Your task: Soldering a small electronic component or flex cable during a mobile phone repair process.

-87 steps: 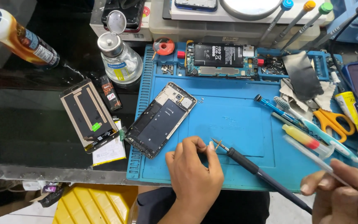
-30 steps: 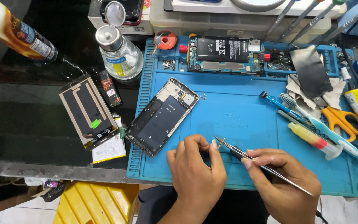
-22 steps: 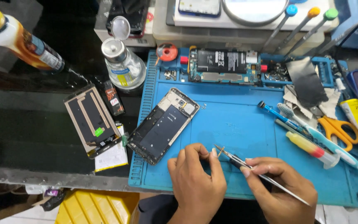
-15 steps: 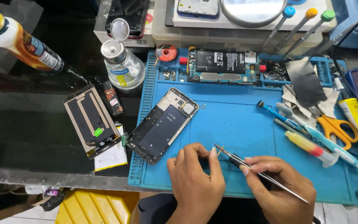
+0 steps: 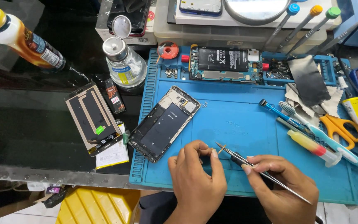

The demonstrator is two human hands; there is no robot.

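Blue silicone work mat (image 5: pixel 245 124) is lying under both hands. The right hand (image 5: pixel 280 186) is gripping thin metal tweezers (image 5: pixel 245 159). The left hand (image 5: pixel 197 178) is pinching a tiny part, too small to tell, at the mat's near edge.

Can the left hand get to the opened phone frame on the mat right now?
Probably yes: the left hand lies just right of the phone frame, with only bare blue mat between them.

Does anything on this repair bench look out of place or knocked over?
The yellow-capped bottle lies tilted on the dark table, with some wet spots near its base. The opened phone frame sits askew, overhanging the blue mat's edge.
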